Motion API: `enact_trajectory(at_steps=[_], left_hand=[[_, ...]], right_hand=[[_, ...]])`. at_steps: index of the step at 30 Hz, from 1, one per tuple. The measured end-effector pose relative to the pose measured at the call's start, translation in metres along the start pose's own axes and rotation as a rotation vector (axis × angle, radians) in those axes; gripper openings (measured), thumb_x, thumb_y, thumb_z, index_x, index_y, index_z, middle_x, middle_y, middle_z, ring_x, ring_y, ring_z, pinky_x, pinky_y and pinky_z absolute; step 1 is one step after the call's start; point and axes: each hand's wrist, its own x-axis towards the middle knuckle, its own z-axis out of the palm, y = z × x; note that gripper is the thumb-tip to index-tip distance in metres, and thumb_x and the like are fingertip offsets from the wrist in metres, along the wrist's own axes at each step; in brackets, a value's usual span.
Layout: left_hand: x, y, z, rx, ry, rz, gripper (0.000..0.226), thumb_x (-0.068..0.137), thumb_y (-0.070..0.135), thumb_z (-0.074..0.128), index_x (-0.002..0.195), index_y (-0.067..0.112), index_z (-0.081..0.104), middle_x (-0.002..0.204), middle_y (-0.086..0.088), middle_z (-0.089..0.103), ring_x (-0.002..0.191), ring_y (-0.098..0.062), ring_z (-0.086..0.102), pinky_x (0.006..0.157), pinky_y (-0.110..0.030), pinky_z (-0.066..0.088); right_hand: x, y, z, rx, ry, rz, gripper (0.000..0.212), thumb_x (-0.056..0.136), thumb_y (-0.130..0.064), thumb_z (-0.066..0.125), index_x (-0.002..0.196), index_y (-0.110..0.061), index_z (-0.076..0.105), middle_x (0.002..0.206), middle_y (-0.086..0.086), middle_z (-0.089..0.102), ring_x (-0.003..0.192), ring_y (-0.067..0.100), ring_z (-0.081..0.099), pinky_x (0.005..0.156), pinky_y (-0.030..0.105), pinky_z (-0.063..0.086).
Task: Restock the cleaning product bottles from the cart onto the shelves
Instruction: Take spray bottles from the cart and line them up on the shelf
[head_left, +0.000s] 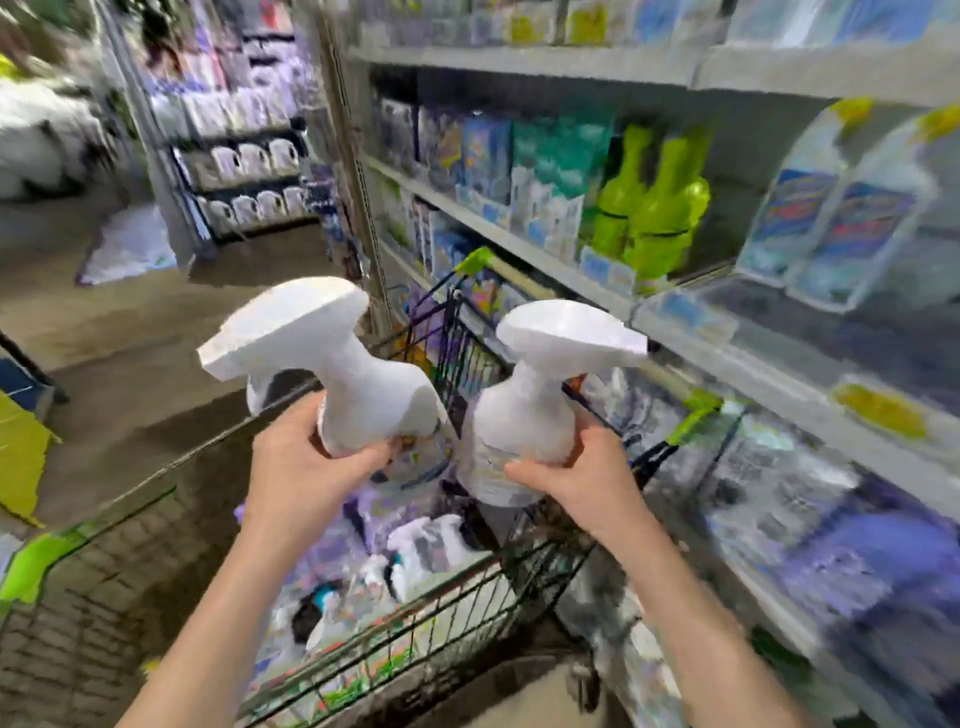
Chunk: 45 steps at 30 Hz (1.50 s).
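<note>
Left hand (306, 457) grips one white spray bottle (332, 374), right hand (582, 473) grips a second spray bottle (540, 395), both upright above the cart (457, 613); more bottles lie below the hands. Shelves (519, 244) beyond the right hand hold green bottles (660, 208).

You hold two white spray bottles (363, 395) (530, 410) of smooth, matt-looking plastic over a cart (447, 618) of thin dark wire, probably metal, while the green bottles (660, 208) shine glossy.
</note>
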Motion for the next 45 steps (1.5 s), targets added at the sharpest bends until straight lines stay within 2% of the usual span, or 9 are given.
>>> enact_trajectory(at_steps=[2,11,17,20,24,35,39,42,45], left_hand=[[-0.002,0.026,0.020,-0.070,-0.059,0.059,0.035,0.043,0.043,0.068,0.077,0.050,0.064,0.070,0.022,0.065,0.061,0.010,0.053,0.061,-0.015,0.046],[0.006,0.115,0.116,-0.041,-0.384,0.524,0.042,0.056,0.028,0.090,0.089,0.009,0.071,0.078,0.017,0.059,0.077,0.015,0.052,0.068,0.002,0.033],[0.001,0.163,0.179,-0.160,-0.651,0.602,0.041,0.058,0.035,0.086,0.094,0.020,0.073,0.098,0.000,0.071,0.102,-0.020,0.063,0.085,-0.033,0.050],[-0.015,0.188,0.198,-0.286,-0.745,0.670,0.040,0.059,0.023,0.088,0.093,0.022,0.067,0.092,0.007,0.066,0.095,-0.012,0.062,0.076,-0.013,0.041],[-0.041,0.215,0.220,-0.454,-0.866,0.683,0.047,0.056,0.014,0.089,0.096,0.019,0.064,0.082,0.019,0.060,0.073,0.023,0.054,0.061,0.006,0.034],[-0.136,0.302,0.273,-0.779,-1.035,0.633,0.071,0.054,0.028,0.090,0.117,0.018,0.059,0.109,0.014,0.065,0.096,0.017,0.057,0.082,-0.003,0.043],[-0.182,0.344,0.301,-0.764,-1.115,0.626,0.059,0.057,0.010,0.090,0.105,0.024,0.059,0.096,0.022,0.064,0.084,0.020,0.056,0.079,-0.001,0.043],[-0.214,0.370,0.323,-0.545,-1.149,0.647,0.059,0.063,0.037,0.085,0.108,0.005,0.064,0.094,-0.001,0.068,0.069,0.002,0.051,0.070,-0.008,0.046],[-0.245,0.396,0.345,-0.625,-1.134,0.677,0.038,0.070,0.015,0.082,0.101,0.014,0.059,0.085,0.015,0.056,0.064,0.004,0.049,0.067,0.002,0.041]], right_hand=[[-0.016,-0.005,-0.030,-0.002,0.089,-0.007,0.048,0.068,-0.005,0.083,0.099,-0.029,0.056,0.092,-0.013,0.065,0.072,-0.016,0.060,0.063,0.004,0.044],[-0.089,-0.014,-0.133,-0.069,0.552,-0.041,0.058,0.065,0.002,0.082,0.097,-0.038,0.055,0.097,-0.019,0.064,0.082,-0.005,0.061,0.073,0.006,0.046],[-0.149,-0.025,-0.163,-0.218,0.916,-0.050,0.059,0.058,-0.009,0.084,0.097,-0.043,0.055,0.087,-0.033,0.065,0.085,-0.015,0.059,0.071,0.008,0.046],[-0.177,-0.026,-0.171,-0.266,1.084,-0.064,0.065,0.065,0.003,0.083,0.101,-0.041,0.051,0.100,-0.028,0.058,0.088,-0.022,0.054,0.073,0.005,0.045],[-0.212,-0.028,-0.180,-0.331,1.233,-0.002,0.063,0.062,-0.013,0.088,0.111,-0.035,0.055,0.105,-0.023,0.062,0.093,-0.018,0.055,0.072,0.007,0.046],[-0.320,-0.054,-0.254,-0.452,1.376,-0.095,0.049,0.061,0.005,0.084,0.101,-0.017,0.063,0.074,-0.036,0.065,0.078,-0.021,0.059,0.064,0.001,0.043],[-0.363,-0.065,-0.302,-0.481,1.448,-0.111,0.058,0.061,0.007,0.083,0.089,-0.035,0.054,0.087,-0.019,0.060,0.074,-0.027,0.053,0.064,-0.004,0.038],[-0.394,-0.070,-0.338,-0.579,1.414,-0.047,0.064,0.065,0.008,0.081,0.092,-0.040,0.049,0.092,-0.020,0.055,0.077,-0.011,0.053,0.068,-0.005,0.037],[-0.422,-0.069,-0.374,-0.680,1.330,0.059,0.063,0.067,0.004,0.081,0.089,-0.047,0.051,0.090,-0.021,0.059,0.090,0.004,0.057,0.082,0.016,0.047]])
